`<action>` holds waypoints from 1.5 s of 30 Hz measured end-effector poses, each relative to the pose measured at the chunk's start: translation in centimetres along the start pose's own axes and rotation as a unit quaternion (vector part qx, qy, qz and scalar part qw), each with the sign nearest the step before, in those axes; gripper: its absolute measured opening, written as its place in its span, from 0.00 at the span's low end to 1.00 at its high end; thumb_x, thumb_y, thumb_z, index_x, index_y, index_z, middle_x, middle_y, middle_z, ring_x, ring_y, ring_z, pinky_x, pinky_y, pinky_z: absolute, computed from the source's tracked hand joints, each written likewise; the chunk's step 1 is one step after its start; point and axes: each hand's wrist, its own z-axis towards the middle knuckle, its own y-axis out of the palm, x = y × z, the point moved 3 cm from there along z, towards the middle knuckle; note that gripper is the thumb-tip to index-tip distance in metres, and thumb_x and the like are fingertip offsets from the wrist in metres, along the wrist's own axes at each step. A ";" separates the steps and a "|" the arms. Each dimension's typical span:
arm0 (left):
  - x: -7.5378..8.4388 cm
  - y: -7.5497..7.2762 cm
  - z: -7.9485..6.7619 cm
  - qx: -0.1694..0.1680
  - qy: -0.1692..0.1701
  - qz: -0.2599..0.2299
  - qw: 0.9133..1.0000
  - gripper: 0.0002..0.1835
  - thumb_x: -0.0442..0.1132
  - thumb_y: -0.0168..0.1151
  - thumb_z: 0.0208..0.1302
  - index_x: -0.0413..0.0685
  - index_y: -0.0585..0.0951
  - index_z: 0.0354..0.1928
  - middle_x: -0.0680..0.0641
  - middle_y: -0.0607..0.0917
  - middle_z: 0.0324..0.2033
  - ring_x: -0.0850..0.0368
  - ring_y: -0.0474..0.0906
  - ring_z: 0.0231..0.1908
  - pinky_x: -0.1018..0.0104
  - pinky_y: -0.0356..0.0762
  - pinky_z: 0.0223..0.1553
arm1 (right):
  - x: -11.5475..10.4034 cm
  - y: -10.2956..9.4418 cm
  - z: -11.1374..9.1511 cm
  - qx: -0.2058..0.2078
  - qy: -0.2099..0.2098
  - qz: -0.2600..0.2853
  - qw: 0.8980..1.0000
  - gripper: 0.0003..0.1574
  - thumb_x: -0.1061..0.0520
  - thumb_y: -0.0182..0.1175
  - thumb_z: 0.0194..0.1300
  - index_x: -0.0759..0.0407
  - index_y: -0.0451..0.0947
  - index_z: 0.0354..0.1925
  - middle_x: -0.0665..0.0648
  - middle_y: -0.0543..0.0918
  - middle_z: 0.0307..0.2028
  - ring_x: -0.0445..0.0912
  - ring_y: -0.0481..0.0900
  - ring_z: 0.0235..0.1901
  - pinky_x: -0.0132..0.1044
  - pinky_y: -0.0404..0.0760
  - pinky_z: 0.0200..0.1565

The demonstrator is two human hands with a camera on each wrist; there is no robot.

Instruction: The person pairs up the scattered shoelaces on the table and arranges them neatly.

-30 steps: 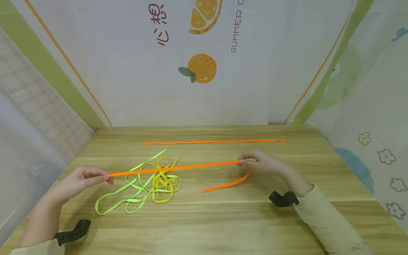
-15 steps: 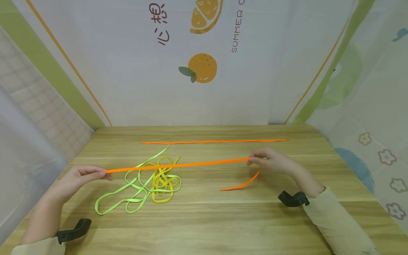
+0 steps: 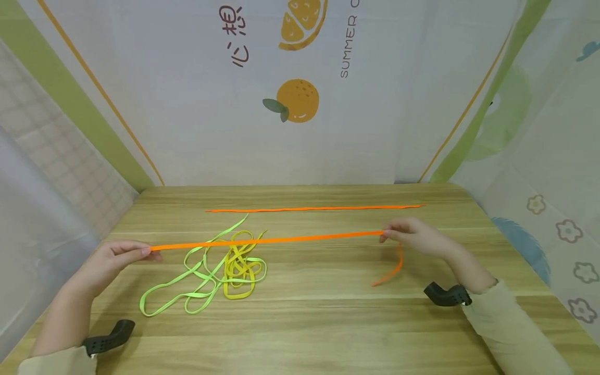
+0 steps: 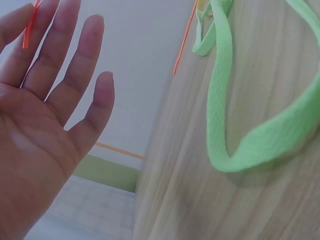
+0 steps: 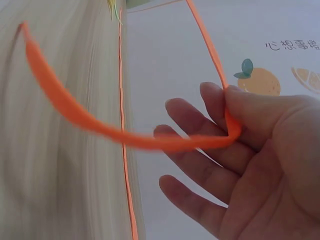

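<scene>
A flat orange shoelace (image 3: 281, 239) is stretched straight above the table between both hands. My left hand (image 3: 110, 263) pinches its left end between thumb and forefinger, and in the left wrist view a short orange tip (image 4: 27, 40) pokes out of that pinch. On the right, my right hand (image 3: 417, 237) pinches the lace between thumb and forefinger, other fingers loosely spread. Past this pinch a loose tail (image 5: 75, 112) curves away and hangs down toward the tabletop. Below the taut part lie a tangled light green lace (image 3: 164, 284) and a bunched yellow lace (image 3: 240, 297).
A second orange lace (image 3: 314, 208) lies straight along the far side of the wooden table (image 3: 300, 333). Behind it hangs a white printed curtain (image 3: 187, 114), with more cloth at both sides. Each wrist wears a black camera mount (image 3: 447, 295).
My right hand has slid rightward along the orange shoelace, so the taut stretch is longer and the loose tail shorter. The left hand has shifted slightly left and up.
</scene>
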 end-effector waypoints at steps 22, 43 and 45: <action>-1.3 -0.1 1.5 -0.020 0.076 -0.181 0.980 0.23 0.20 0.36 0.71 0.41 0.84 0.45 0.50 0.87 0.39 0.61 0.82 0.44 0.77 0.63 0.51 | 3.0 -2.8 -2.8 0.030 0.049 0.029 0.998 0.19 0.55 0.47 0.76 0.68 0.79 0.44 0.62 0.83 0.45 0.61 0.73 0.54 0.59 0.69 0.53; -1.7 -0.1 3.6 -0.019 0.088 -0.225 0.970 0.24 0.21 0.34 0.71 0.41 0.84 0.43 0.49 0.87 0.39 0.58 0.82 0.43 0.73 0.67 0.51 | 6.5 -5.8 -4.2 0.073 0.076 0.064 0.992 0.20 0.58 0.46 0.76 0.77 0.75 0.48 0.64 0.83 0.42 0.40 0.79 0.42 0.33 0.76 0.46; -1.8 -0.1 3.9 -0.023 0.085 -0.229 0.970 0.25 0.21 0.34 0.72 0.42 0.84 0.42 0.50 0.86 0.40 0.59 0.82 0.44 0.74 0.67 0.51 | 6.7 -5.9 -4.3 0.078 0.082 0.070 0.991 0.21 0.57 0.46 0.76 0.77 0.74 0.48 0.64 0.84 0.41 0.39 0.79 0.42 0.31 0.75 0.46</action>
